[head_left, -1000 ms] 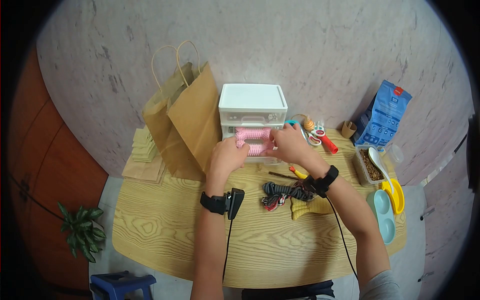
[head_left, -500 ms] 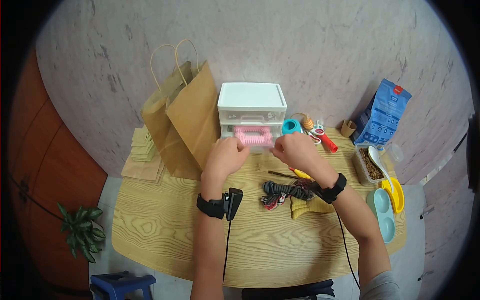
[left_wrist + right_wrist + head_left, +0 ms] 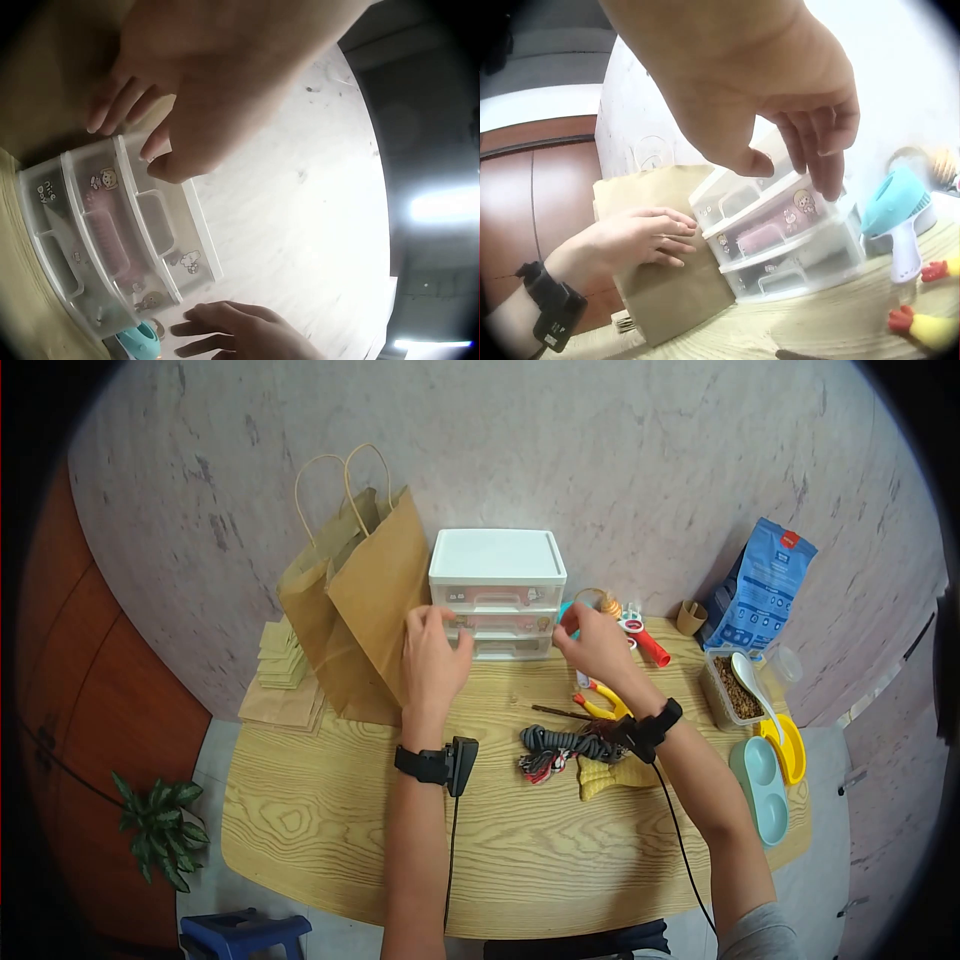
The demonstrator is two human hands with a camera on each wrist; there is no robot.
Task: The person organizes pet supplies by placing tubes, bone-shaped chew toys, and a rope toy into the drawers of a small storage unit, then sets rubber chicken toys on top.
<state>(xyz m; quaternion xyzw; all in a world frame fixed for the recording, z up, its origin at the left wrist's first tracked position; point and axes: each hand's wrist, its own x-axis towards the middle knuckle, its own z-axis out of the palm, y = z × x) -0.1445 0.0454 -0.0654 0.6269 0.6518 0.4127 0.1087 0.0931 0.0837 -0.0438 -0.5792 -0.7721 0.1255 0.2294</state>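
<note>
A white drawer unit (image 3: 497, 550) with three see-through drawers stands against the wall, all of them pushed in. Inside its middle drawer a pink bumpy toy (image 3: 761, 238) shows through the cartoon-printed front. My left hand (image 3: 436, 665) is at the unit's left side, fingers loosely bent and nothing in them. On the other side, my right hand (image 3: 597, 645) is raised near the right edge of the drawers, fingers relaxed and holding nothing. Behind it, a teal brush with a white handle (image 3: 895, 206) stands beside the unit.
A brown paper bag (image 3: 375, 610) stands left of the unit. In front lie a yellow toy with red feet (image 3: 605, 703), a grey rope toy (image 3: 560, 740) and a yellow cushion-like piece (image 3: 605, 778). Rightward are a kibble box (image 3: 735, 695), a teal double bowl (image 3: 766, 790) and a blue bag (image 3: 768, 585).
The middle drawer, pulled out with the pink toy in it, has gone back into the unit. Both hands have let go of it; the left has shifted left.
</note>
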